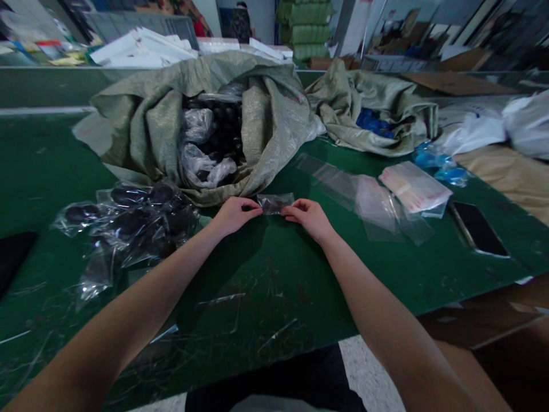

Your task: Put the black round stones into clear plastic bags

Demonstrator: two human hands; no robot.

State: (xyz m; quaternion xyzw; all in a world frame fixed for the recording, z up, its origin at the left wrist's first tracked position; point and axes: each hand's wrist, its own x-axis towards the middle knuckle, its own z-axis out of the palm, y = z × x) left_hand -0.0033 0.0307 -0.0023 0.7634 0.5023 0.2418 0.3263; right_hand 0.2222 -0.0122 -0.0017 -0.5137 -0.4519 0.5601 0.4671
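Note:
Between my two hands a small clear plastic bag (274,203) is held by its ends, with something dark inside that I cannot make out. My left hand (237,215) pinches its left end, and my right hand (309,217) pinches the right end. Just behind it stands a wide-open woven sack (274,114) full of dark rounded pieces (225,123) and some crumpled clear bags. To the left of my left hand lies a heap of clear bags with black oval pieces (132,223) in them.
Flat clear bags (375,200) and a stack of bags (415,187) lie to the right, beside a phone (479,229). A second sack (343,111) holds blue pieces (374,122). Blue pieces in clear wrap (450,174) lie near it. All rest on a green table (266,297).

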